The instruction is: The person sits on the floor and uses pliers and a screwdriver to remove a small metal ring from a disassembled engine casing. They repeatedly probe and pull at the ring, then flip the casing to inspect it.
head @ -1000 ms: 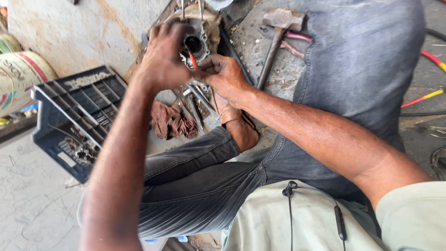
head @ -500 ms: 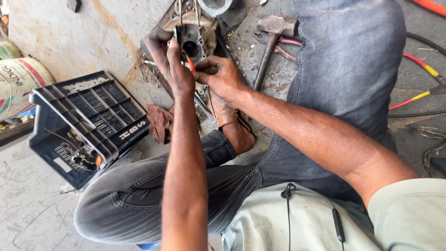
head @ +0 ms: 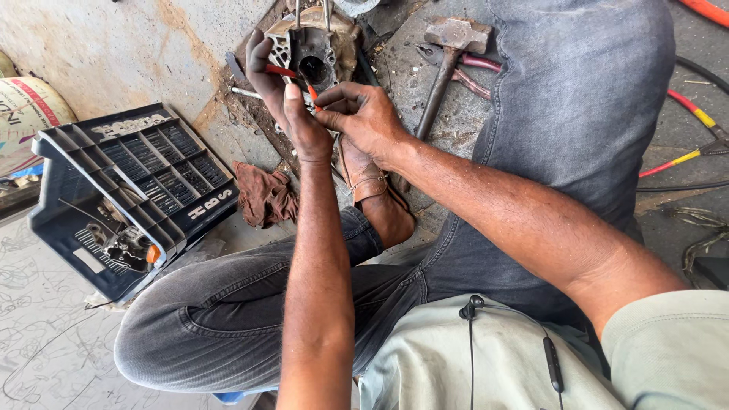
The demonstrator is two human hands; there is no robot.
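Left hand (head: 285, 99) now lower, red wire (head: 292, 76) slanting down-right

Colours noted: greys, rust-browns, red accents.
A grimy grey metal casing (head: 315, 45) is showing a black bore; a thin red-orange tool (head: 292, 74) is crossing it. Dark blue crate (head: 114, 197), reddish-brown rag (head: 266, 196), tan sandal (head: 363, 171), grey-headed hammer (head: 454, 34), grey jeans (head: 577, 114).

The engine casing (head: 315, 53) is dull cast metal, greasy and grimy, and the hammer (head: 448, 57) beside it has a rusty matt steel head. The crate (head: 129, 190) is dark, scuffed plastic, the rag (head: 264, 196) crumpled brownish cloth, and the floor (head: 99, 53) rough, stained concrete.
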